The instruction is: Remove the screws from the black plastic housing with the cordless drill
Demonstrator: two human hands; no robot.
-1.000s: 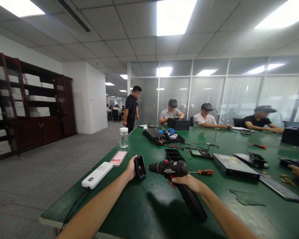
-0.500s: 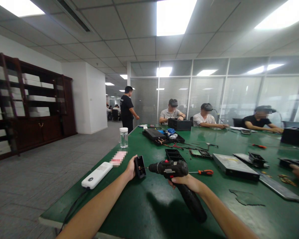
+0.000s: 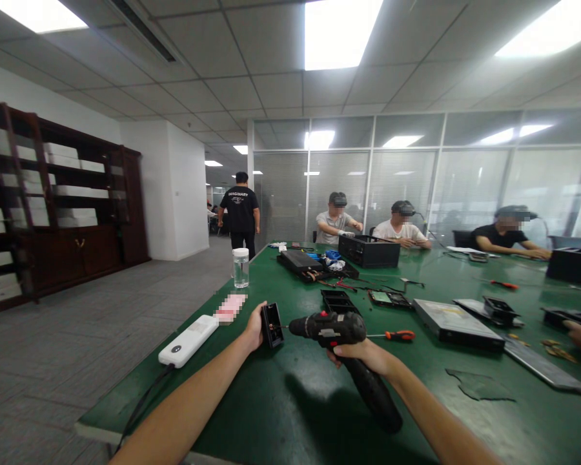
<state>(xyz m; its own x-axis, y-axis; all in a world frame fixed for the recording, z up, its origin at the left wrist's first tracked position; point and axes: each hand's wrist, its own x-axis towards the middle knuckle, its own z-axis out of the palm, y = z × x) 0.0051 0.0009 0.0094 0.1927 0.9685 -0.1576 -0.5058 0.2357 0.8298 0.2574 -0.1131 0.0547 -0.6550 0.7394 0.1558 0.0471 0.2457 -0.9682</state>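
Approx. 10 o'clock from view ctr., the word "IMAGINARY" [image 3: 238, 194] is running in white caps across the upper back of a person's blk T-shirt [image 3: 238, 214]. Some smaller lines of print [image 3: 237, 201] are sitting directly below it (way too tiny to read, tbh). At abt. 5 o'clock, a pale patch [image 3: 328, 333] on the pwr drill [image 3: 351, 327] is looking too blurred to make out any txt.

Blown-out ceiling panels [image 3: 343, 32] at 10, 12 and 2 o'clock, so overall it's decently bright. Soft dark shadow [image 3: 319, 407] on the surface [image 3: 252, 400] around 6, hazy glass [image 3: 542, 194] at 3, bookcase [image 3: 77, 258] at 9 kinda stretched and smeary.
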